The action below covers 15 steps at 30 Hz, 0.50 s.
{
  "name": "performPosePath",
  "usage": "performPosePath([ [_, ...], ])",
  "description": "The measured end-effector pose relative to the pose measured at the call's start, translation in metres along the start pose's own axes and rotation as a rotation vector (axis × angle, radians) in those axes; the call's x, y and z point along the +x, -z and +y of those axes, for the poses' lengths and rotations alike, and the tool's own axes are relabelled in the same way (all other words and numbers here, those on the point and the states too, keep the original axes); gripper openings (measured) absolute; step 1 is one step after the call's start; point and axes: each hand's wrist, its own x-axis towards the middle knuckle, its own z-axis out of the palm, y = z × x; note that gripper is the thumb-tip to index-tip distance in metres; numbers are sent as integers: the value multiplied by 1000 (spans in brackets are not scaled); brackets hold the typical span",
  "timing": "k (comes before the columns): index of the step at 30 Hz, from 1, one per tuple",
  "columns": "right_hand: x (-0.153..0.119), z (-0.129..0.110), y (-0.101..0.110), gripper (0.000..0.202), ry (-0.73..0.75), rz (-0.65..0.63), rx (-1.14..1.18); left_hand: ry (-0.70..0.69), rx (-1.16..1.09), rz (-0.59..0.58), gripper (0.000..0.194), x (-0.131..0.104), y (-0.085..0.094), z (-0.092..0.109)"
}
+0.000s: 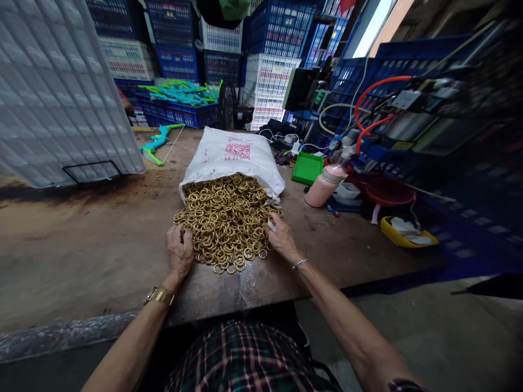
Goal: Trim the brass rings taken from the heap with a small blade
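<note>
A heap of brass-coloured metal rings [229, 218] spills from the mouth of a white sack [216, 149] with red print, which lies on its side on the table. My left hand [180, 251] rests against the heap's left edge, thumb and fingers apart and loosely bent. On the opposite side, my right hand [281, 237] touches the rings with its fingers bent but not closed. Something small and white shows at its fingers; I cannot make out what it is. Some fingertips are hidden among the rings. A few rings lie flat at the front of the heap.
A blue-and-green toy bow [157, 144] lies at the back left, beside a tall translucent ribbed panel [61, 92]. Similar toy pieces fill a blue crate [196, 115] behind. To the right are a green tray [307, 169], pink bottle [324, 187], yellow dish [394, 235] and machine with orange hoses [359, 103].
</note>
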Motion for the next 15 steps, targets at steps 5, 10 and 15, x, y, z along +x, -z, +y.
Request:
performPosePath([
  [5, -32, 21, 21, 21, -197, -118, -128, 39, -19, -17, 36, -17, 20, 3],
  [10, -51, 10, 17, 19, -99, -180, -324, 112, -87, -4, 33, -45, 37, 5],
  [15, -46, 3, 10, 15, -159, -210, -348, 219, -181, -12, 30, -68, 46, 10],
])
